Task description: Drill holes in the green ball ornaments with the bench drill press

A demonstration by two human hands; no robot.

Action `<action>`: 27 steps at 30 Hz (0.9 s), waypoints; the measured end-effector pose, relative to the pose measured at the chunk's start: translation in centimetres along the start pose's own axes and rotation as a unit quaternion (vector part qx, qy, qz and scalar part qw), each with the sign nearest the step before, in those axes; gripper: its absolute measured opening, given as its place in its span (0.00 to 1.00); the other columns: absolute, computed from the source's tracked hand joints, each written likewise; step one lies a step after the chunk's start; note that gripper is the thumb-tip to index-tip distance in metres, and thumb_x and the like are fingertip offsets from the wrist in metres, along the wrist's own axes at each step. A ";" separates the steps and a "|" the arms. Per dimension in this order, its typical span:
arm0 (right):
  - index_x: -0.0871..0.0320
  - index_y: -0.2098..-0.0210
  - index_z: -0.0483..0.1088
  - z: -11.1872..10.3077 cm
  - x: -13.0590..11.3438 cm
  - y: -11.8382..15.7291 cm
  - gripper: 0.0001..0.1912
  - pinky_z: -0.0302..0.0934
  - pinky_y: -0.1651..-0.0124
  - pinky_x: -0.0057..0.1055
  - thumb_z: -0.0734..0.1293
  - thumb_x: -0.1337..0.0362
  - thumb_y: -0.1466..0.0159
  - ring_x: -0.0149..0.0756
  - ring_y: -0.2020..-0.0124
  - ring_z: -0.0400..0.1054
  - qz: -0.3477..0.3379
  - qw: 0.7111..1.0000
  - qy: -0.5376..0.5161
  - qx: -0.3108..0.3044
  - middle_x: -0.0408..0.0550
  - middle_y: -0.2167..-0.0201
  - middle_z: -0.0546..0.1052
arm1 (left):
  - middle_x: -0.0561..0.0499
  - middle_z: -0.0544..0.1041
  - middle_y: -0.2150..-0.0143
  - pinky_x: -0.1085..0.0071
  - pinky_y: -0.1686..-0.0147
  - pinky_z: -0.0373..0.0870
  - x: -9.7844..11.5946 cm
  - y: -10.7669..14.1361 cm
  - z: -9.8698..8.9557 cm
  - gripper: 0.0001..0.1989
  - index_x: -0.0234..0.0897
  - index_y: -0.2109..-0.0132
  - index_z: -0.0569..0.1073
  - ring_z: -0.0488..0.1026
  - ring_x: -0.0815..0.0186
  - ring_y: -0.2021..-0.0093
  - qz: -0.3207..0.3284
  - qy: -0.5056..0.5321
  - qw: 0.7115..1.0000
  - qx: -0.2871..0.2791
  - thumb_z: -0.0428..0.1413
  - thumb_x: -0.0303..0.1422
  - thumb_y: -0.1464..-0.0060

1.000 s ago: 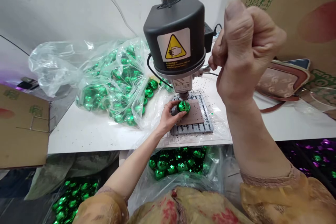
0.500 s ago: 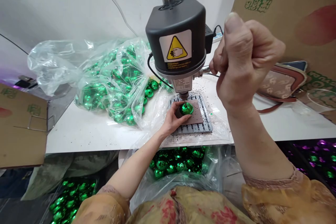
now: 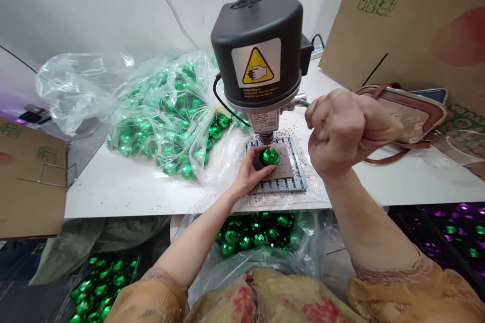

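Item 1: right hand [image 3: 343, 128], clenched around what we take for the lever [image 3: 304, 103], right of the drill press [image 3: 257, 55]. Item 2: left hand [image 3: 248, 173], grasping 1 green ball [image 3: 271, 155] below the drill press; a slack grasp, we judge, could let the ball spin, and a hasty lever pull could injure that hand.

We see a shiny green ball [image 3: 271, 156], a black machine housing [image 3: 250, 22] with a yellow, black and white label [image 3: 257, 66], a pinkish-brown board [image 3: 285, 164], a white tabletop [image 3: 125, 184], a brown carton [image 3: 409, 43] printed green and red, purple balls [image 3: 464, 208], and a red-flowered yellowish garment [image 3: 278, 290].
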State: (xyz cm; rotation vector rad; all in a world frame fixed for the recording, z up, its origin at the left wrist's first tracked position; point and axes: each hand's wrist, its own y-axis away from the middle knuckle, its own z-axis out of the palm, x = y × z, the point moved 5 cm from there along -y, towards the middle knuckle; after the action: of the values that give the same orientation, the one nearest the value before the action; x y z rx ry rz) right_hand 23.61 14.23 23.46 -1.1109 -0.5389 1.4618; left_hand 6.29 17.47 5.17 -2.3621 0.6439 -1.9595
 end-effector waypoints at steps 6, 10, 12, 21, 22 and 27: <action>0.59 0.80 0.40 -0.4 0.2 0.7 0.28 0.41 0.80 0.29 0.64 0.66 0.33 0.20 0.84 0.43 -0.034 0.999 -0.018 -0.014 0.37 0.85 0.46 | 0.42 0.75 0.42 0.53 0.37 0.68 0.0 0.0 0.0 0.31 0.39 0.42 0.67 0.74 0.53 0.40 -0.002 0.000 1.000 -0.006 0.67 0.46 0.46; 0.59 0.79 0.40 -0.7 0.1 1.2 0.26 0.46 0.79 0.28 0.63 0.68 0.33 0.20 0.84 0.44 -0.056 0.997 -0.034 -0.043 0.37 0.84 0.45 | 0.42 0.75 0.42 0.53 0.36 0.68 0.0 0.0 0.0 0.31 0.39 0.42 0.67 0.73 0.53 0.40 -0.004 0.007 1.000 -0.009 0.68 0.46 0.46; 0.58 0.78 0.41 -0.8 0.1 1.4 0.25 0.47 0.79 0.27 0.63 0.69 0.34 0.20 0.84 0.43 -0.068 0.996 -0.047 -0.042 0.36 0.84 0.45 | 0.42 0.75 0.41 0.53 0.36 0.68 0.0 0.1 0.0 0.31 0.39 0.42 0.67 0.73 0.53 0.39 -0.002 0.010 1.000 -0.008 0.68 0.46 0.46; 0.58 0.78 0.40 -0.8 0.3 1.5 0.25 0.46 0.82 0.28 0.63 0.71 0.37 0.22 0.86 0.41 -0.104 0.992 -0.067 -0.022 0.35 0.86 0.44 | 0.42 0.75 0.42 0.54 0.37 0.69 0.0 0.1 0.0 0.31 0.39 0.42 0.67 0.73 0.53 0.40 -0.003 -0.007 1.000 -0.003 0.67 0.47 0.46; 0.58 0.79 0.40 -0.9 0.4 1.6 0.25 0.45 0.83 0.28 0.63 0.72 0.37 0.22 0.87 0.41 -0.107 0.992 -0.066 -0.025 0.35 0.86 0.44 | 0.42 0.76 0.42 0.54 0.37 0.69 0.1 0.1 0.0 0.31 0.39 0.41 0.67 0.73 0.53 0.40 -0.002 -0.006 1.000 -0.004 0.67 0.47 0.46; 0.58 0.81 0.39 -1.3 0.5 2.4 0.28 0.45 0.83 0.30 0.65 0.71 0.39 0.21 0.87 0.41 -0.123 0.990 -0.058 -0.027 0.36 0.87 0.49 | 0.42 0.76 0.43 0.54 0.38 0.69 0.1 0.2 0.0 0.31 0.38 0.42 0.67 0.74 0.54 0.41 -0.006 -0.005 1.000 0.004 0.68 0.47 0.46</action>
State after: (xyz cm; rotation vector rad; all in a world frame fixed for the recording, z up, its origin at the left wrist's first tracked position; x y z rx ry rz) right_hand 23.61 13.83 20.71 -0.9683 -0.7740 1.3070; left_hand 6.21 17.30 5.22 -2.3750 0.6220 -1.9499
